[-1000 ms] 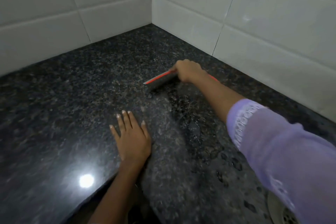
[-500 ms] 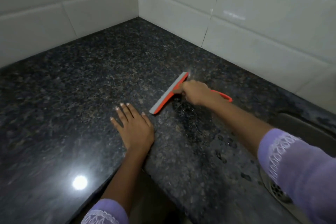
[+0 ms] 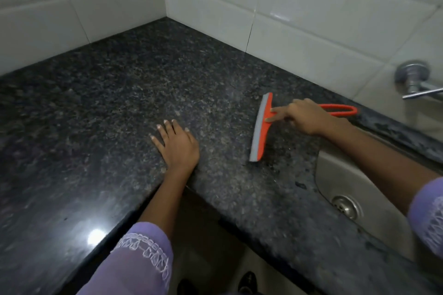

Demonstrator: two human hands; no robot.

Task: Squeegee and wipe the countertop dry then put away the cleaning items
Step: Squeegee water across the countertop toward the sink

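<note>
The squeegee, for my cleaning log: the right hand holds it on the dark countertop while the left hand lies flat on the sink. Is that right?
Not quite. The left hand lies flat on the countertop, not on the sink. The head view shows it. The right hand does hold the squeegee on the countertop.

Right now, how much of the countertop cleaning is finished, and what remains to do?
Mid-squeegee. The countertop left of the blade shows no drops. The right hand grips the orange squeegee, two fingers pressing its head, blade down near the sink; the left hand rests flat. Left to do: a few wet spots by the sink edge, the wiping (no cloth in view), and storing the items.
</note>
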